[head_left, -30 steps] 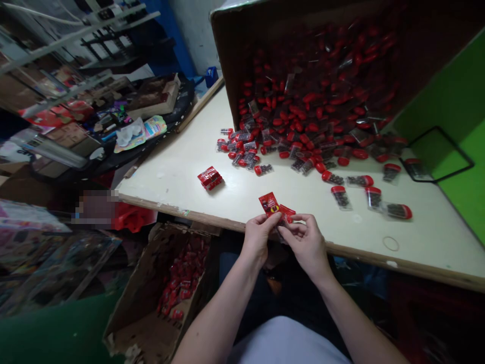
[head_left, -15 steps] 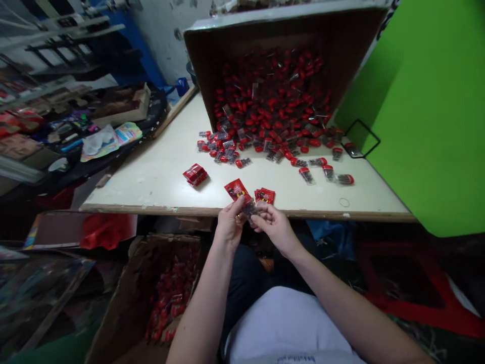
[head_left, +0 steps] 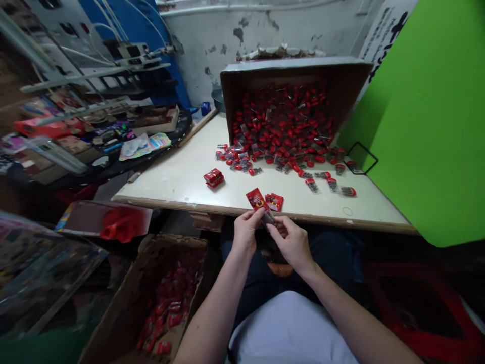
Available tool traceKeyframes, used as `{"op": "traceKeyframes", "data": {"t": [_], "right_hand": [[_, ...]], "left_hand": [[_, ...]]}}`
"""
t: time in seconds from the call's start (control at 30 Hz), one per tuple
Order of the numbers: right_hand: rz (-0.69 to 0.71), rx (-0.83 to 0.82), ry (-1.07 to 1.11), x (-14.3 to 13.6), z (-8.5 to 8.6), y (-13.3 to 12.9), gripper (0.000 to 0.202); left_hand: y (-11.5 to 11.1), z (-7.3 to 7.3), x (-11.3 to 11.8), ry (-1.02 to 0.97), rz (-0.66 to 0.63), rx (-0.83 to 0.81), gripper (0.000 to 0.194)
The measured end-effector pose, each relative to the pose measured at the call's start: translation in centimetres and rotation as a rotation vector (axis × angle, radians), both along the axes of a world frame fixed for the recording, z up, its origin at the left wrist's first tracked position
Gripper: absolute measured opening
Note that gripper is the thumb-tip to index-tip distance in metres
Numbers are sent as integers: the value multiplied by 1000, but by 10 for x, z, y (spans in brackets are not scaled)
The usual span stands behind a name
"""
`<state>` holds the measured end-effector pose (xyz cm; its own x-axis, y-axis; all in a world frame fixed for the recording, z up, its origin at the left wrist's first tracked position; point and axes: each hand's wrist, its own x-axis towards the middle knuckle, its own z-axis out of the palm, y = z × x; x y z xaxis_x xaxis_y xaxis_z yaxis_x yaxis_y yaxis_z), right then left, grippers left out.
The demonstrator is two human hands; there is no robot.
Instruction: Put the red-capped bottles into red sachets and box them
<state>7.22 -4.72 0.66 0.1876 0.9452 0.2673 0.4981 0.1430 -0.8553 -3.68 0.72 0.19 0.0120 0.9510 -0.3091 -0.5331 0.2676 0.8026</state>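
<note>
My left hand (head_left: pixel 246 230) pinches a printed red card (head_left: pixel 256 198) together with a small clear packet (head_left: pixel 269 217) of dark pieces, just over the table's front edge. From the other side, my right hand (head_left: pixel 293 240) has its thumb and fingers closed on the packet's lower end. Fingers hide part of it, so I cannot tell whether the packet sits inside the card. Right behind my hands lie a few more red cards (head_left: pixel 275 201). Farther left on the tabletop is a small stack of folded red cards (head_left: pixel 214 178).
A tipped carton (head_left: pixel 299 63) spills red-topped clear packets (head_left: pixel 280 126) onto the white table (head_left: pixel 170 189). A green panel (head_left: pixel 417 126) borders the right, beside a black wire frame (head_left: pixel 362 157). Below left stands an open carton (head_left: pixel 113 308) holding red packs (head_left: pixel 172 293).
The camera view has tilted up and turned slightly left, so everything appears lower and farther right. Both hands keep hold of the packet and card, with little change in grip.
</note>
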Motion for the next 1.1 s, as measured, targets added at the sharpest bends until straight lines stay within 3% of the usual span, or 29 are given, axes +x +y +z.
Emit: {"op": "traceKeyframes", "data": {"t": [0.13, 0.33, 0.4, 0.47, 0.6, 0.67, 0.8, 0.9, 1.0, 1.1], "right_hand": [[-48, 19, 12, 6, -2, -7, 20], [127, -280, 727, 16, 0, -1, 27], [152, -341, 855, 16, 1, 1, 27], [136, -331, 832, 16, 0, 3, 28], [2, -171, 491, 18, -8, 6, 28], [-31, -150, 427, 22, -11, 10, 28], [53, -300, 781, 31, -15, 23, 27], [86, -407, 1040, 37, -15, 36, 25], [80, -431, 1082, 41, -15, 50, 24], [53, -417, 984, 44, -19, 62, 25]], "left_hand": [[-5, 0, 8, 1, -17, 32, 30], [-7, 10, 6, -132, -214, 11, 30], [-7, 13, 5, -129, -254, 15, 31], [-6, 13, 6, -100, -227, 24, 30], [-1, 6, 17, -32, -107, 35, 28], [5, 1, 23, -18, -88, 26, 28], [17, -1, 31, 2, -94, -14, 28], [28, 3, 31, -35, -184, -46, 36], [41, 6, 30, -80, -244, -72, 48], [56, 4, 31, -72, -230, -62, 49]]}}
